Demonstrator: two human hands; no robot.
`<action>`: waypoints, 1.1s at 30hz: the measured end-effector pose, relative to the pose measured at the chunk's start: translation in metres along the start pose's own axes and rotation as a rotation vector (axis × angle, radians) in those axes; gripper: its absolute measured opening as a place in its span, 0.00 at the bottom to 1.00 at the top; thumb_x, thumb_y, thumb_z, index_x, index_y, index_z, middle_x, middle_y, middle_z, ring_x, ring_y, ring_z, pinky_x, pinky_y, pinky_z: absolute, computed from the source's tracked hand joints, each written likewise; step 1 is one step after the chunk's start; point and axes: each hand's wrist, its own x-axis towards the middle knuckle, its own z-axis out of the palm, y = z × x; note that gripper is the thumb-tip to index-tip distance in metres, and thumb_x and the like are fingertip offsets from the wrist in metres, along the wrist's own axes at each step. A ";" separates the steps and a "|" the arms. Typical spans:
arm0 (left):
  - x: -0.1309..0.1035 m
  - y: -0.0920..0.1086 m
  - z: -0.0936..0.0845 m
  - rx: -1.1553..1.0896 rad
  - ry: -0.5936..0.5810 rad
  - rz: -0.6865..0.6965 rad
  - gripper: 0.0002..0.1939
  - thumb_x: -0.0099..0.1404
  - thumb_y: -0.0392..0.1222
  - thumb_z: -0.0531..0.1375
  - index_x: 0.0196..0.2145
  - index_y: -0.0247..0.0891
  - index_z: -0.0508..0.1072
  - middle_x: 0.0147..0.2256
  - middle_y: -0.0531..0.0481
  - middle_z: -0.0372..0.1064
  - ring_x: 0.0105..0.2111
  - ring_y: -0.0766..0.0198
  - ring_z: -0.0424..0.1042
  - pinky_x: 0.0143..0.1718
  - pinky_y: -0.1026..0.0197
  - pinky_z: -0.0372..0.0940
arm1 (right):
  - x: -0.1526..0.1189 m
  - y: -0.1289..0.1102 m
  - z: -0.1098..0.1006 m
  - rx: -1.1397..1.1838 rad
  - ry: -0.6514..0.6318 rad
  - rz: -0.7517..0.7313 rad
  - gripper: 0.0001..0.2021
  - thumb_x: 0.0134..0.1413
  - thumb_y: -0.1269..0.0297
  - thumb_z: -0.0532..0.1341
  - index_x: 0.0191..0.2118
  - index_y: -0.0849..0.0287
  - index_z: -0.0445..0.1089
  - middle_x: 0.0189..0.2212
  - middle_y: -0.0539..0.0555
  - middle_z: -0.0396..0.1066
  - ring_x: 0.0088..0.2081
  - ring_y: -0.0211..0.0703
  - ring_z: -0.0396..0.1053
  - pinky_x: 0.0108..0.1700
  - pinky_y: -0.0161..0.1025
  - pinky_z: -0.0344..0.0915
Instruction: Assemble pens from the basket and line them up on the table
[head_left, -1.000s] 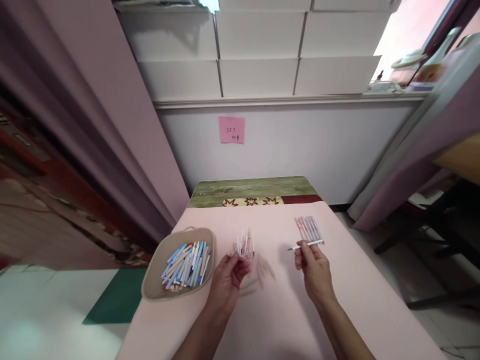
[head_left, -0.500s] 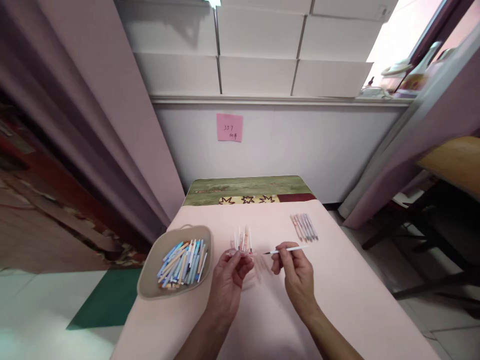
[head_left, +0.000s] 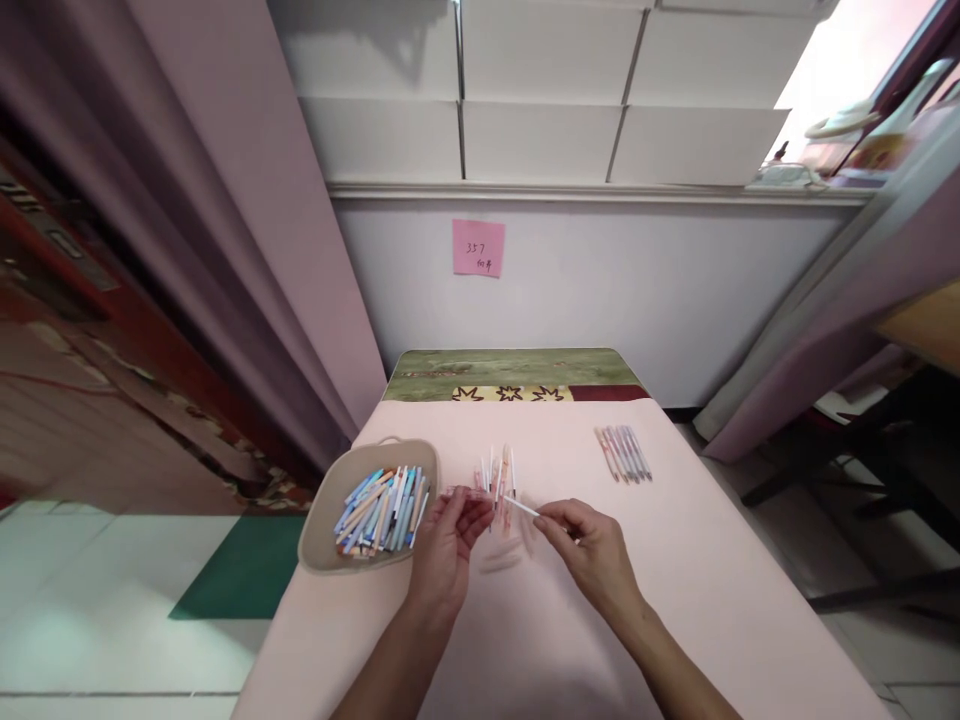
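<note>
Between the thumb and fingers of my left hand (head_left: pixel 442 545) is a clear pinkish pen barrel (head_left: pixel 472 493), lying nearly level. My right hand (head_left: pixel 600 550) pinches a thin white pen refill (head_left: pixel 520 506) by its right end. The refill's left end is at the barrel's right end; whether it is inside, I cannot tell. Just beyond my hands, several white refills (head_left: pixel 513 470) and pinkish pen parts lie on the pink tablecloth (head_left: pixel 540 640). Closer in, a few translucent pinkish pieces (head_left: pixel 501 560) are blurred.
At the left stands a beige basket (head_left: pixel 315 535) full of pens (head_left: pixel 386 510). A row of several pens (head_left: pixel 624 455) lies at the table's right. The table's green far end (head_left: pixel 510 365) faces a white wall with a pink note (head_left: pixel 478 248).
My right hand has turned the refill and brought its left end to the barrel. My left hand has tilted a little, still holding the barrel. The whole view has shifted slightly.
</note>
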 end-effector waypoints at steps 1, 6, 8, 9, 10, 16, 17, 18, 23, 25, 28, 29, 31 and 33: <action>0.000 -0.001 0.000 -0.004 0.001 -0.006 0.09 0.55 0.38 0.67 0.31 0.32 0.71 0.29 0.44 0.76 0.30 0.63 0.76 0.33 0.62 0.73 | 0.000 -0.001 -0.001 -0.036 0.010 -0.020 0.09 0.55 0.58 0.61 0.32 0.55 0.76 0.27 0.51 0.73 0.26 0.38 0.67 0.29 0.33 0.61; -0.002 -0.005 0.002 -0.022 -0.004 -0.020 0.06 0.57 0.36 0.65 0.31 0.32 0.71 0.29 0.43 0.77 0.30 0.62 0.77 0.33 0.62 0.73 | 0.005 -0.001 -0.001 -0.088 0.008 -0.053 0.09 0.56 0.58 0.60 0.32 0.54 0.77 0.28 0.51 0.74 0.26 0.38 0.68 0.29 0.33 0.62; -0.003 -0.008 0.002 -0.028 -0.007 -0.026 0.07 0.56 0.36 0.66 0.31 0.32 0.71 0.29 0.43 0.77 0.30 0.62 0.77 0.33 0.61 0.74 | 0.005 0.001 0.000 -0.091 0.001 -0.046 0.09 0.56 0.58 0.61 0.33 0.53 0.77 0.28 0.50 0.74 0.26 0.38 0.68 0.29 0.33 0.62; -0.004 -0.009 0.002 -0.028 -0.007 -0.029 0.08 0.56 0.36 0.66 0.31 0.32 0.71 0.29 0.44 0.77 0.29 0.61 0.77 0.33 0.61 0.74 | 0.005 0.002 0.001 -0.103 0.000 -0.041 0.09 0.56 0.58 0.61 0.33 0.53 0.77 0.28 0.50 0.74 0.26 0.37 0.68 0.29 0.33 0.62; -0.005 -0.010 0.001 -0.026 -0.005 -0.030 0.08 0.56 0.37 0.66 0.31 0.33 0.71 0.29 0.44 0.77 0.29 0.61 0.77 0.32 0.61 0.74 | 0.005 0.004 0.000 -0.119 0.001 -0.038 0.09 0.56 0.58 0.61 0.33 0.52 0.77 0.27 0.50 0.75 0.25 0.37 0.68 0.29 0.33 0.62; -0.013 -0.022 -0.002 0.007 -0.016 -0.030 0.08 0.56 0.37 0.66 0.30 0.33 0.70 0.29 0.46 0.77 0.30 0.60 0.78 0.33 0.60 0.74 | 0.004 -0.003 -0.004 -0.265 -0.033 -0.081 0.07 0.54 0.59 0.62 0.33 0.51 0.78 0.28 0.50 0.75 0.25 0.37 0.69 0.28 0.33 0.62; -0.015 -0.024 -0.002 0.006 -0.015 -0.042 0.07 0.57 0.36 0.66 0.30 0.33 0.70 0.29 0.45 0.77 0.30 0.59 0.78 0.33 0.60 0.74 | 0.004 -0.007 -0.003 -0.293 -0.035 -0.088 0.06 0.53 0.60 0.63 0.34 0.51 0.78 0.28 0.50 0.75 0.25 0.37 0.69 0.29 0.33 0.62; -0.016 -0.026 -0.002 -0.004 -0.013 -0.064 0.05 0.59 0.35 0.64 0.30 0.32 0.71 0.29 0.44 0.77 0.30 0.59 0.78 0.33 0.60 0.74 | 0.005 -0.013 -0.002 -0.307 -0.040 -0.092 0.06 0.52 0.60 0.64 0.36 0.51 0.77 0.28 0.49 0.75 0.25 0.38 0.70 0.30 0.33 0.62; -0.018 -0.026 -0.009 -0.168 0.116 -0.298 0.08 0.65 0.28 0.55 0.31 0.27 0.72 0.29 0.38 0.77 0.28 0.63 0.78 0.32 0.65 0.74 | 0.017 -0.028 -0.003 -0.014 -0.121 -0.049 0.18 0.49 0.59 0.65 0.48 0.54 0.71 0.32 0.50 0.76 0.30 0.40 0.73 0.34 0.34 0.67; -0.017 -0.021 -0.015 -0.219 0.190 -0.346 0.09 0.65 0.26 0.54 0.30 0.26 0.72 0.28 0.39 0.77 0.26 0.65 0.77 0.29 0.68 0.73 | 0.027 -0.017 -0.014 0.138 -0.041 0.001 0.17 0.55 0.55 0.60 0.47 0.57 0.70 0.33 0.53 0.76 0.32 0.41 0.73 0.35 0.36 0.68; -0.015 -0.014 -0.026 -0.231 0.240 -0.362 0.10 0.66 0.26 0.53 0.29 0.26 0.72 0.25 0.40 0.76 0.22 0.67 0.75 0.24 0.70 0.72 | 0.035 0.016 -0.029 0.039 0.144 0.108 0.15 0.57 0.53 0.56 0.40 0.59 0.71 0.29 0.54 0.75 0.31 0.43 0.72 0.33 0.37 0.67; -0.015 -0.013 -0.030 -0.234 0.253 -0.372 0.11 0.66 0.26 0.52 0.29 0.27 0.72 0.24 0.41 0.75 0.21 0.67 0.75 0.22 0.70 0.71 | 0.034 0.028 -0.031 -0.095 0.139 0.132 0.14 0.55 0.53 0.57 0.36 0.59 0.72 0.27 0.53 0.74 0.29 0.43 0.71 0.32 0.37 0.65; -0.015 -0.012 -0.036 -0.245 0.280 -0.409 0.12 0.66 0.26 0.52 0.27 0.28 0.71 0.21 0.44 0.74 0.19 0.68 0.73 0.19 0.71 0.70 | 0.024 0.047 -0.026 -0.318 0.079 0.140 0.11 0.54 0.56 0.58 0.32 0.57 0.73 0.24 0.52 0.73 0.26 0.43 0.69 0.31 0.37 0.62; -0.016 -0.013 -0.040 -0.253 0.300 -0.448 0.12 0.66 0.26 0.52 0.26 0.28 0.70 0.21 0.44 0.73 0.18 0.68 0.73 0.18 0.72 0.69 | 0.008 0.056 -0.011 -0.378 -0.048 0.099 0.09 0.54 0.60 0.57 0.32 0.56 0.74 0.24 0.51 0.73 0.27 0.43 0.69 0.31 0.36 0.61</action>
